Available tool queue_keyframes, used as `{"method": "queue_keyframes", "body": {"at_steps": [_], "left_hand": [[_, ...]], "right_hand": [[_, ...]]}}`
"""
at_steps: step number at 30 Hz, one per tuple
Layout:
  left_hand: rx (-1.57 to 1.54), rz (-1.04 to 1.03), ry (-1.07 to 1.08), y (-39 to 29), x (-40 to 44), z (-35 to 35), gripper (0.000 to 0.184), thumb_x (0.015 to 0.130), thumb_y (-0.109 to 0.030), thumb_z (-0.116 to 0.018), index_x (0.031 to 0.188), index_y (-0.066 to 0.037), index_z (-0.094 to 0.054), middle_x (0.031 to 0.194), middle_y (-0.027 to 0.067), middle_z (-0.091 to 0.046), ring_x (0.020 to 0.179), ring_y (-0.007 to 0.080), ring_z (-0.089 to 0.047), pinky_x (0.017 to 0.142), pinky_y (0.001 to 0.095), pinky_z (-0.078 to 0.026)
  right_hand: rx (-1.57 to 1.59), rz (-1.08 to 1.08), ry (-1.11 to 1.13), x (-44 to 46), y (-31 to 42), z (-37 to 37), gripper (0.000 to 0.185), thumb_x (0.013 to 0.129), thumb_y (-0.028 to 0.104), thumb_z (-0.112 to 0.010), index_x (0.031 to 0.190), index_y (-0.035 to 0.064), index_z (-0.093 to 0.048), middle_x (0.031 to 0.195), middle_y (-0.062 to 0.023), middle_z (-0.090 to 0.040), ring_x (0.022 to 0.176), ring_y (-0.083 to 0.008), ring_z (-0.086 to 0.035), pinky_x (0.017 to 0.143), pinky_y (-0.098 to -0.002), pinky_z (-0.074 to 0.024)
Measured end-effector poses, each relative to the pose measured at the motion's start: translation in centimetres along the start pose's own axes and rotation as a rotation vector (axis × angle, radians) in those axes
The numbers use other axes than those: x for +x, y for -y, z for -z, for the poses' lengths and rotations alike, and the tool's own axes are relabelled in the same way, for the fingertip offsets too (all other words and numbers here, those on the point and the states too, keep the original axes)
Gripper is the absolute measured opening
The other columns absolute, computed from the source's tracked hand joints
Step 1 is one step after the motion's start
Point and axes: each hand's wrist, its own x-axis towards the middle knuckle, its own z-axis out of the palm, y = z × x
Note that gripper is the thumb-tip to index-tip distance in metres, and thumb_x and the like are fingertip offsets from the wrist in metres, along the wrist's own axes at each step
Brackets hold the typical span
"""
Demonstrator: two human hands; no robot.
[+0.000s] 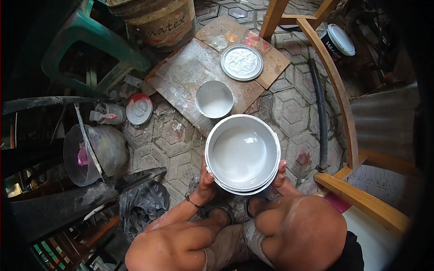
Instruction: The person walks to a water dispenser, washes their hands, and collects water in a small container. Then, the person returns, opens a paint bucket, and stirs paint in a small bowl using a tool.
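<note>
Between my two hands is a large white paint bucket (242,153) with white paint inside, its open mouth facing up at me. My left hand (207,184) is pressed round the bucket's left side, below the rim. On the opposite side my right hand (281,178) grips it, partly hidden by the bucket wall. Just beyond it a smaller paint can (214,100), also holding white paint, stands on a flattened cardboard sheet (176,74). A round lid (242,62) coated with wet white paint lies farther back on the cardboard.
Hexagonal paving (289,108) surrounds the cardboard. Left are a green stool (97,43), a large stained bucket (156,22), a red-and-white lid (139,109), a clear tub (106,149) and a black plastic bag (142,205). A wooden frame (337,86) and dark hose (320,113) border the right.
</note>
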Motion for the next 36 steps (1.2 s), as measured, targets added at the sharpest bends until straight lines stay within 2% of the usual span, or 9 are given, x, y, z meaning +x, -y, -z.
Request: {"method": "queue_keyframes", "body": {"at_steps": [6,10,15,21,30,36], "left_hand": [[-0.091,0.07,-0.016,2.6,0.4,-0.5,0.098,0.074,-0.049,-0.071,0.15,-0.006,-0.029,0.141,0.0129,-0.047,0.13,0.026,-0.048,0.11,0.0406,-0.038],[-0.131,0.042,-0.033,4.9,1.9,-1.5,0.092,0.074,-0.049,-0.069,0.146,-0.003,-0.036,0.135,0.0138,-0.052,0.125,0.0255,-0.052,0.108,0.0393,-0.04],[0.065,0.02,-0.009,8.3,2.3,1.8,0.096,0.074,-0.054,-0.067,0.147,0.0,-0.034,0.136,0.0146,-0.05,0.126,0.0266,-0.05,0.109,0.039,-0.038],[0.34,-0.105,0.054,7.2,3.6,2.0,0.102,0.073,-0.058,-0.066,0.149,0.002,-0.033,0.142,0.0152,-0.046,0.132,0.0264,-0.045,0.112,0.0381,-0.033],[0.097,0.003,0.019,2.4,1.7,-0.9,0.106,0.073,-0.057,-0.069,0.153,0.001,-0.029,0.145,0.0151,-0.045,0.134,0.0245,-0.043,0.113,0.0368,-0.031],[-0.124,-0.005,-0.067,0.5,1.3,-2.9,0.092,0.083,-0.049,-0.069,0.152,-0.003,-0.03,0.145,0.0116,-0.047,0.134,0.0231,-0.044,0.113,0.0369,-0.033]], "right_hand": [[-0.077,0.02,-0.044,-0.6,1.2,1.3,0.104,0.08,0.066,-0.059,0.153,-0.0019,-0.028,0.151,-0.0189,-0.04,0.139,-0.0294,-0.041,0.115,-0.0421,-0.0307],[-0.119,0.026,-0.074,-0.5,2.6,1.4,0.107,0.077,0.065,-0.062,0.153,-0.0021,-0.028,0.151,-0.0187,-0.041,0.139,-0.0293,-0.041,0.115,-0.0415,-0.0294],[-0.201,0.033,-0.089,-1.2,1.3,4.9,0.112,0.075,0.067,-0.063,0.154,-0.0026,-0.025,0.152,-0.0181,-0.04,0.14,-0.0294,-0.039,0.118,-0.0407,-0.0238],[-0.248,0.037,-0.103,-1.4,1.7,4.6,0.109,0.076,0.066,-0.064,0.154,-0.002,-0.028,0.151,-0.0178,-0.041,0.141,-0.0288,-0.039,0.118,-0.0403,-0.0233],[-0.365,0.007,-0.101,-0.7,4.1,2.3,0.106,0.077,0.065,-0.065,0.153,-0.0013,-0.031,0.151,-0.0172,-0.042,0.141,-0.0279,-0.038,0.118,-0.0396,-0.0225],[-0.382,-0.061,-0.168,1.2,8.2,-2.7,0.099,0.08,0.06,-0.066,0.152,0.0004,-0.036,0.149,-0.0155,-0.045,0.14,-0.0257,-0.04,0.118,-0.0375,-0.0227]]}}
